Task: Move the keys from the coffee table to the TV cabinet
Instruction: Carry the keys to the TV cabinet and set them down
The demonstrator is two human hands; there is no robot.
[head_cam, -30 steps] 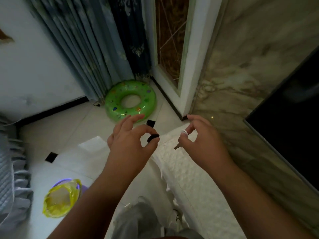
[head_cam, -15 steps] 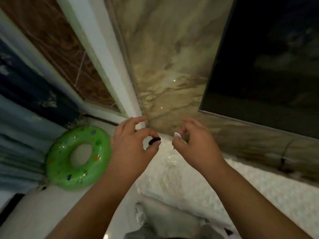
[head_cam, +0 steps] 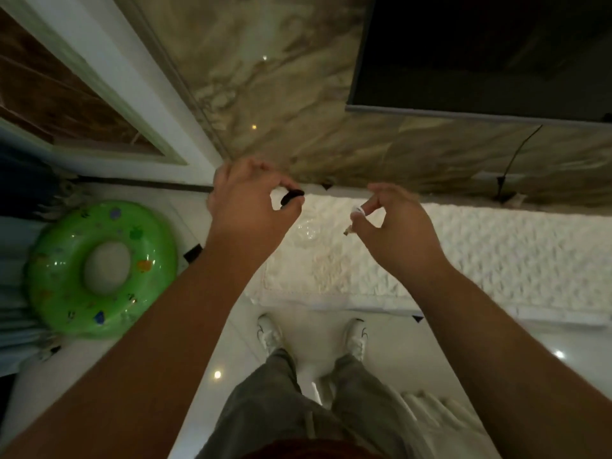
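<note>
My left hand (head_cam: pixel 246 207) pinches a key by its small black head (head_cam: pixel 291 197) between thumb and forefinger. In my right hand (head_cam: pixel 394 223) a second key with a white head (head_cam: pixel 357 212) is pinched the same way, its metal tip (head_cam: pixel 347 231) poking out below the fingers. Both hands hover over the left end of the TV cabinet, whose top wears a white textured cloth (head_cam: pixel 496 253). The key blades are mostly hidden by my fingers.
A dark TV screen (head_cam: pixel 480 51) hangs on the marble wall (head_cam: pixel 281 94) above the cabinet, with a black cable (head_cam: pixel 506 173) running down to it. A green inflatable swim ring (head_cam: pixel 102 270) lies on the white tiled floor at left. My feet (head_cam: pixel 270 332) stand close to the cabinet front.
The view has swung right and down, from the corner with the curtain to the cabinet front. Both hands, still pinching the keys, have moved apart and now hang over the cloth.
</note>
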